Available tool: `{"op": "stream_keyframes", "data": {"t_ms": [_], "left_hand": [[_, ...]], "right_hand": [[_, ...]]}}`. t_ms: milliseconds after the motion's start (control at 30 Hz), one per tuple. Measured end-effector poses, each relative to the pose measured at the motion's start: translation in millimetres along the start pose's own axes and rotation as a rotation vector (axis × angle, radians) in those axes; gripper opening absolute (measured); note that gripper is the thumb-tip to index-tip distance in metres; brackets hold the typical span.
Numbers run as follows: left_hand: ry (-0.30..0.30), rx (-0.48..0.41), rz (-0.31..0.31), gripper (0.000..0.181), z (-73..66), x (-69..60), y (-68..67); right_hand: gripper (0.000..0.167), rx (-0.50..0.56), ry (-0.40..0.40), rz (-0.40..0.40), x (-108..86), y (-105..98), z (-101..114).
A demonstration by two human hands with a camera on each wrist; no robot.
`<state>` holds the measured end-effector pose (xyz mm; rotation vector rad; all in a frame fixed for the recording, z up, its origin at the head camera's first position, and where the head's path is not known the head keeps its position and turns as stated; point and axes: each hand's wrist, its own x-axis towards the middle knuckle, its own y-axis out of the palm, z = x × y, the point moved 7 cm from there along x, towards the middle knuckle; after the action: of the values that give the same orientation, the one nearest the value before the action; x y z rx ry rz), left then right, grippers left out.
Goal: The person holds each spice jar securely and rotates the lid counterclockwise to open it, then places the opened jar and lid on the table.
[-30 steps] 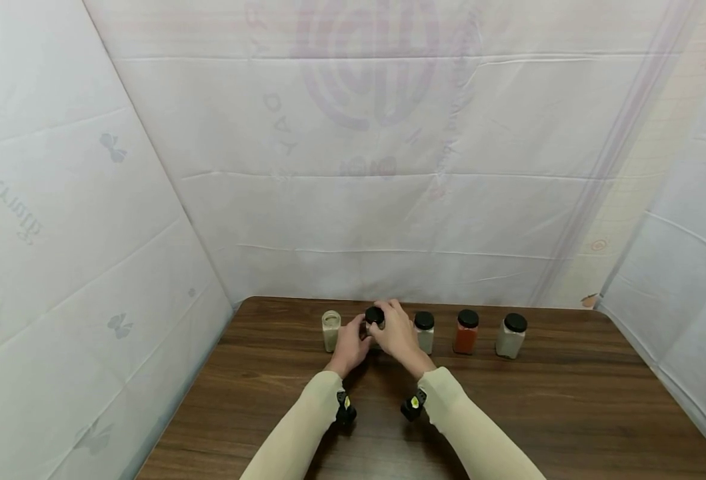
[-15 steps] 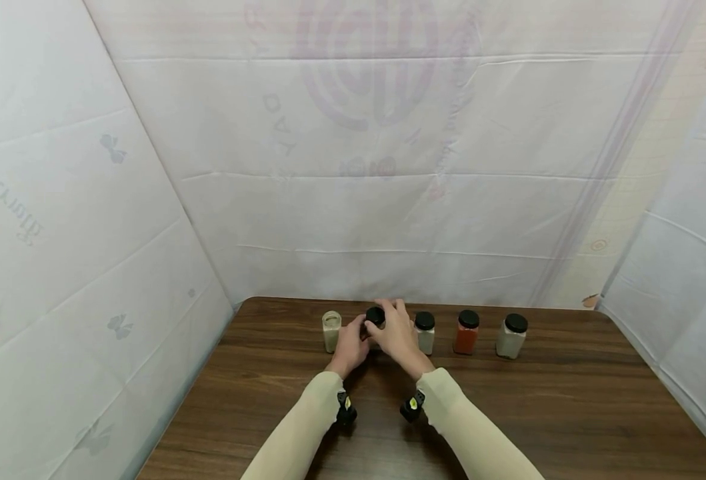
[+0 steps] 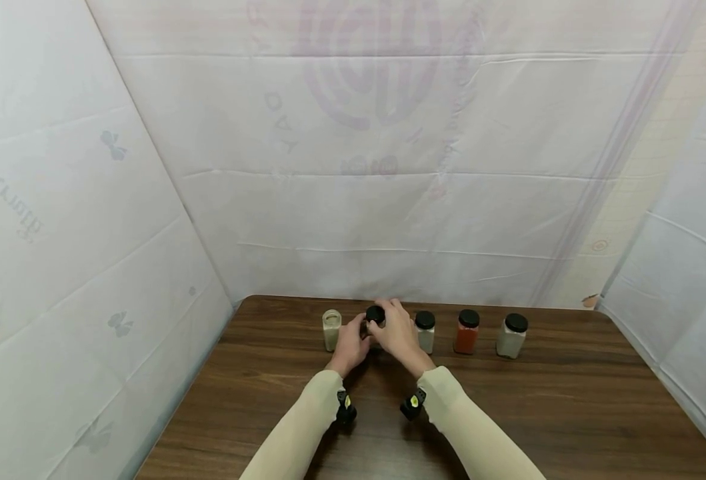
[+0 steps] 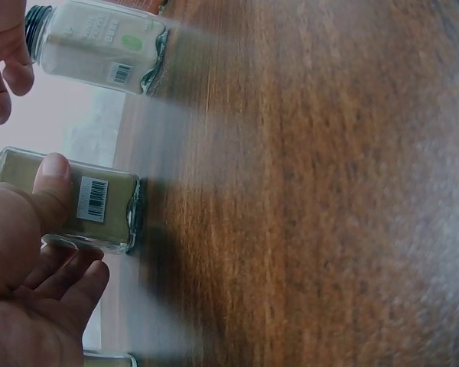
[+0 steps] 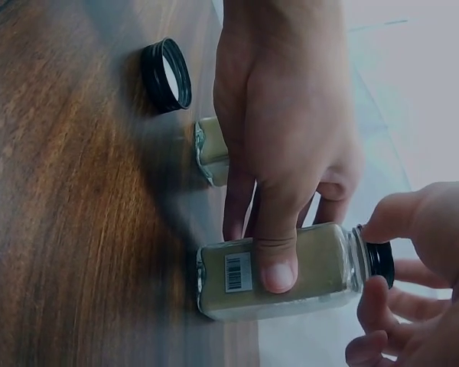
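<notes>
My left hand (image 3: 349, 345) grips the body of a square glass spice jar (image 5: 314, 264) filled with olive-tan powder, thumb on the side near its barcode label. The jar stands upright on the table. My right hand (image 3: 397, 333) holds the jar's black lid (image 5: 381, 264) between thumb and fingers. Glass threads show just below the lid in the right wrist view. Left of my hands stands a lidless jar (image 3: 331, 331) of pale powder. A loose black lid (image 5: 168, 75) lies on the table near it, hollow side showing.
Right of my hands stand a capped jar of pale powder (image 3: 425, 337), a jar of red powder (image 3: 466, 339) and another pale jar (image 3: 510, 341), all black-lidded. Behind the wooden table (image 3: 569, 413) hangs a white cloth wall (image 3: 353, 220).
My right fingers loosened and spread over the lid half a second ago, and now close round it again. The left hand and the jars stay in place.
</notes>
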<state>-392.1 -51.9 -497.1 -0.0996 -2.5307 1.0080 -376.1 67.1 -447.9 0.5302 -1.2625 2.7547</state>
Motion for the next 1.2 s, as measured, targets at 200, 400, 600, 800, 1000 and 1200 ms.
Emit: {"op": "stream_keyframes", "data": {"t_ms": [200, 400, 600, 800, 1000, 1200], "left_hand": [[0.003, -0.004, -0.005, 0.039, 0.1, 1.3, 0.5], [0.003, -0.004, -0.001, 0.038, -1.3, 0.2, 0.4], [0.019, 0.003, 0.0, 0.039, -2.0, -0.7, 1.2], [0.05, 0.014, -0.02, 0.041, -3.1, -0.4, 1.3], [0.049, -0.013, -0.02, 0.041, -3.4, 0.1, 1.8], [0.033, -0.019, -0.013, 0.041, -3.4, 0.9, 2.2]], "right_hand": [[0.05, 0.019, -0.031, 0.039, -0.2, 0.5, 0.9], [0.051, 0.02, -0.036, 0.034, -1.6, 0.4, 0.9], [0.05, 0.026, 0.019, -0.015, -0.4, 0.8, -3.2], [0.053, -0.056, 0.104, -0.052, 0.5, -1.6, -7.3], [0.046, -0.053, 0.071, -0.024, 1.0, -1.0, -3.9], [0.046, -0.05, 0.026, 0.019, 1.0, -0.1, 0.6]]}}
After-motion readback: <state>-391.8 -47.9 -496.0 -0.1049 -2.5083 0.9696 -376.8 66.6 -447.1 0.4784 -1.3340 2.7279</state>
